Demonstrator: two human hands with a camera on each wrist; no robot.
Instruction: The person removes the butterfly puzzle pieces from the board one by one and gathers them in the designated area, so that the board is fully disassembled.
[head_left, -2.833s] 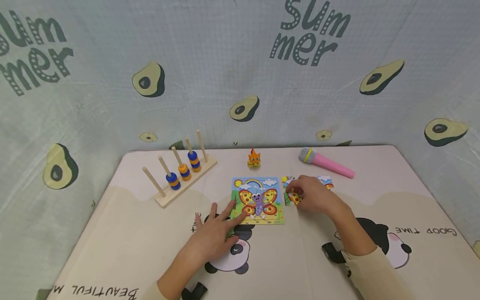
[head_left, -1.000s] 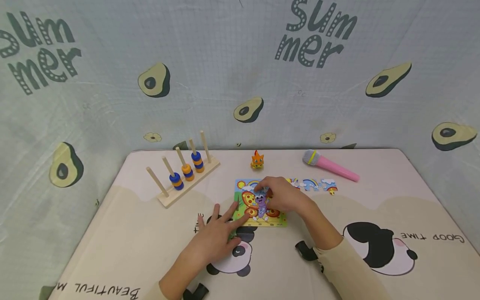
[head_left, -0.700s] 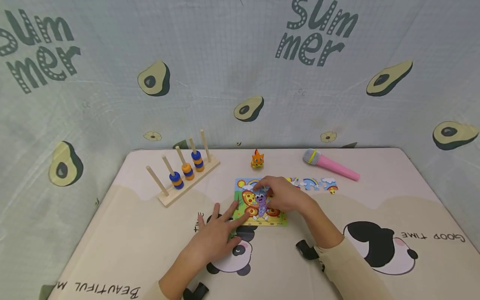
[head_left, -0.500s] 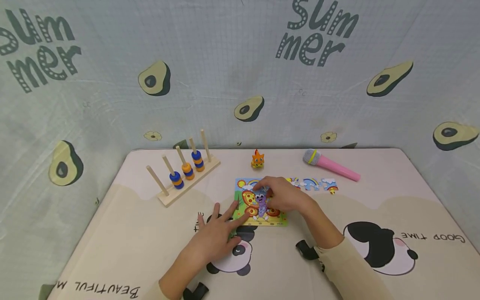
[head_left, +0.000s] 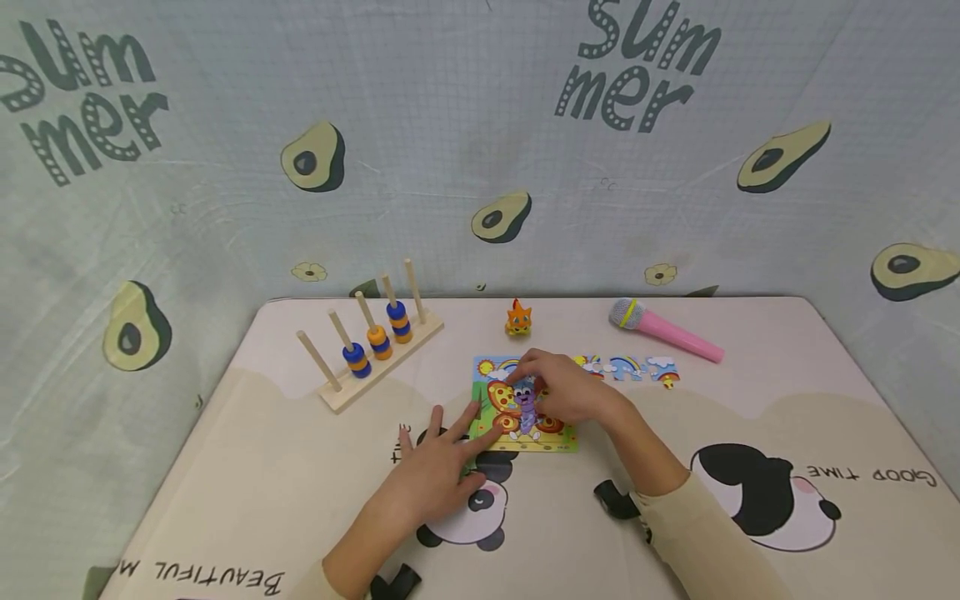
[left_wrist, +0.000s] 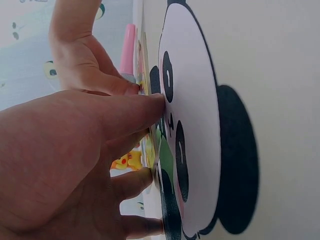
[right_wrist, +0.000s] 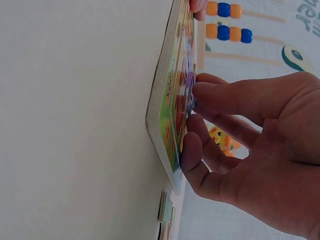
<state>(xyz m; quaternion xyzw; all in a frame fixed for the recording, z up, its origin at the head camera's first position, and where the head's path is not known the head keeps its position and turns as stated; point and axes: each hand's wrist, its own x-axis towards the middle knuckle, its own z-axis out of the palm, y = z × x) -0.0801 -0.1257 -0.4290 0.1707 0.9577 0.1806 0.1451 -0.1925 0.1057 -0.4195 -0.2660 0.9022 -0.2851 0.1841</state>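
Observation:
A butterfly jigsaw puzzle board [head_left: 558, 444] lies flat in the middle of the table in the head view. On its left edge rest the spread fingers of my left hand [head_left: 431, 475]; in the left wrist view that hand's thumb [left_wrist: 145, 107] is by the tablecloth's panda print. My right hand [head_left: 566, 390] is over the upper right of the board. Its thumb and fingers pinch a puzzle piece [right_wrist: 191, 100] at the board's surface in the right wrist view. Fingers cover most of that piece. Right of the board, several loose puzzle pieces [head_left: 625, 367] lie in a row, partly behind the right hand.
A wooden peg stacker [head_left: 390, 358] with blue and orange beads stands at the back left. Behind the board sits a small orange toy figure [head_left: 518, 320]. A pink toy microphone [head_left: 675, 335] lies at the back right. Patterned cloth hangs behind the table.
Since the earliest frame, my right hand has moved left from the loose pieces onto the board with a piece. Over the last second it has stayed nearly still. The left hand has kept its place.

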